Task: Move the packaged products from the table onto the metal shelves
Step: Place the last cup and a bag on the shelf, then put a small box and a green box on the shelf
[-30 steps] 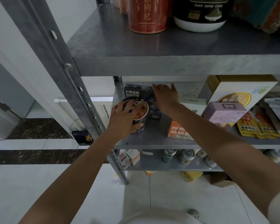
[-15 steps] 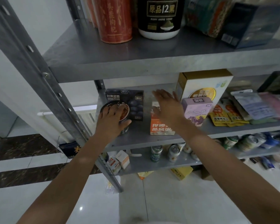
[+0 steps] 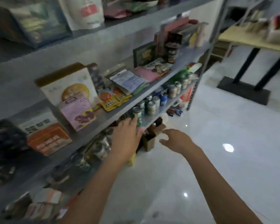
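Note:
The frame is motion-blurred. The metal shelves (image 3: 129,104) run from lower left to upper right, full of packaged products. A dark box (image 3: 5,136) sits at the far left of the middle shelf, beside an orange box (image 3: 48,139), a purple box (image 3: 78,113) and a white and gold box (image 3: 68,88). My left hand (image 3: 126,139) hangs in front of the shelf edge, fingers relaxed, holding nothing. My right hand (image 3: 176,139) is out over the floor, fingers loosely spread, empty. At the far upper right stands the table (image 3: 242,39) with more packaged products (image 3: 276,31) on it.
Yellow sachets (image 3: 110,101) and flat pouches (image 3: 128,81) lie on the middle shelf. Cans (image 3: 152,104) line the lower shelf. A small open carton (image 3: 150,141) stands on the glossy white floor (image 3: 217,159). The table's black legs and base (image 3: 244,91) are at the right.
Both hands have come off the round tin and the boxes on the middle shelf and pulled back empty. The view has swung right, bringing the table into sight.

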Tool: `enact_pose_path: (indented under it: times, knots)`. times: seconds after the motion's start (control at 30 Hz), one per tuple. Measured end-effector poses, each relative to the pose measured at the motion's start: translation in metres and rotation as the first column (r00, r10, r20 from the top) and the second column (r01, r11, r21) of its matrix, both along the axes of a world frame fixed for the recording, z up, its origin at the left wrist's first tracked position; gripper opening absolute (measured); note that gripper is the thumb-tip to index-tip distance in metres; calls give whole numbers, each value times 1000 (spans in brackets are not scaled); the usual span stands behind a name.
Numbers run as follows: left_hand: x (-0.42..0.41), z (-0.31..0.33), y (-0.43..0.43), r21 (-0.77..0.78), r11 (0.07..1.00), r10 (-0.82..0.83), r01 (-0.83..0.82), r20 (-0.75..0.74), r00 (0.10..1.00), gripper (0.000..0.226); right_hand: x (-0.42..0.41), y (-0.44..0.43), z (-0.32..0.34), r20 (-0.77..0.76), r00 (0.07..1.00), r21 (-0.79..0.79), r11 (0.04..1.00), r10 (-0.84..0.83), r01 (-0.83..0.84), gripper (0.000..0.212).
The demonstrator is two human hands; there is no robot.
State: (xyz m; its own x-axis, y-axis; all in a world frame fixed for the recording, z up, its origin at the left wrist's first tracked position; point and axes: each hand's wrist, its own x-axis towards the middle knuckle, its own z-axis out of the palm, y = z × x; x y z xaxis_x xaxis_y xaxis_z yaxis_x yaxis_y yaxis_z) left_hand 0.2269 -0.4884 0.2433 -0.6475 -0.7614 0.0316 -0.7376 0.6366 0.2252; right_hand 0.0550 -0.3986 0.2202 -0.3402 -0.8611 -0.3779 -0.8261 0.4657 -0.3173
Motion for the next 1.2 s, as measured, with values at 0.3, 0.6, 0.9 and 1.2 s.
enact_pose_path:
  times: [0.3, 0.6, 0.9, 1.2]
  knots:
    - [-191, -71, 135, 346, 722, -688, 599, 451, 568, 57, -85, 224, -44, -21, 781, 151, 770, -624, 620, 56]
    - [-283, -79, 248, 369, 259, -890, 893, 451, 72, 64, -68, 349, -59, 61, 285, 185, 291, -957, 939, 61]
    - [-303, -83, 359, 341, -301, -762, 891, 476, -440, 63, 22, 404, -61, 137, -361, 175, -336, -923, 926, 51]
    - [-231, -93, 451, 386, -626, -513, 677, 450, -731, 61, 141, 427, -65, 141, -696, 191, -671, -704, 717, 47]
